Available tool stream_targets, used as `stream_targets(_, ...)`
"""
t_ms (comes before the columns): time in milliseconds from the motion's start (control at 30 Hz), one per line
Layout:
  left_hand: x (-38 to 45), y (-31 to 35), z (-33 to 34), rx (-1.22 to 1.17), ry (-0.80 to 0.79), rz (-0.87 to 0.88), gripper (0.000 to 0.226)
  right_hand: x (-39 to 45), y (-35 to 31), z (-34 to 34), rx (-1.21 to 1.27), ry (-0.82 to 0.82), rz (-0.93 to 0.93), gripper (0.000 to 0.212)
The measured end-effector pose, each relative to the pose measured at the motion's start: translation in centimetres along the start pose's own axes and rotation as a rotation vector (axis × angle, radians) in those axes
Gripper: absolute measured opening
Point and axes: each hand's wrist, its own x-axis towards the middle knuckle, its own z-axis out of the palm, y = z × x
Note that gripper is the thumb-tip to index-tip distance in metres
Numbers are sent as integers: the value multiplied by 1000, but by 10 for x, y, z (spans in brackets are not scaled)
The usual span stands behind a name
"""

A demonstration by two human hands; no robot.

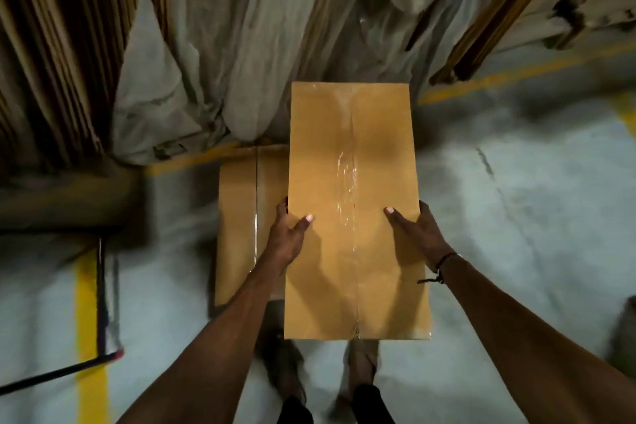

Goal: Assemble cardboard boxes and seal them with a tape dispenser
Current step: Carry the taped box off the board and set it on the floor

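Note:
I hold a brown cardboard box (pixel 354 165) in the air in front of me, its top flaps closed and sealed by a strip of clear tape along the middle seam. My left hand (pixel 287 234) grips its left side with the thumb lying on top. My right hand (pixel 418 234) grips its right side the same way, a dark cord around the wrist. A second taped cardboard box (pixel 247 217) rests on the floor, below and to the left of the held one, partly hidden by it. No tape dispenser is in view.
Pale plastic sheeting (pixel 241 45) drapes over stacked goods straight ahead. Flat cardboard sheets (pixel 51 45) lean at the left and more at the upper right. Yellow lines (pixel 89 320) mark the grey floor. A black bar (pixel 51 373) lies at the lower left. My feet (pixel 285 365) stand below the box.

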Motion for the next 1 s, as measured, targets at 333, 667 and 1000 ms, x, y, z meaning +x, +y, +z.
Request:
stream_targets(333, 75, -63, 31, 40, -3, 13, 69, 83, 56, 23, -29, 1, -20, 94)
stream_targets(667, 88, -83, 40, 122, -25, 0, 71, 96, 77, 27, -82, 37, -11, 108)
stream_targets(1000, 40, -37, -10, 68, 292, 12, 52, 37, -4, 2, -99, 197, -186, 95)
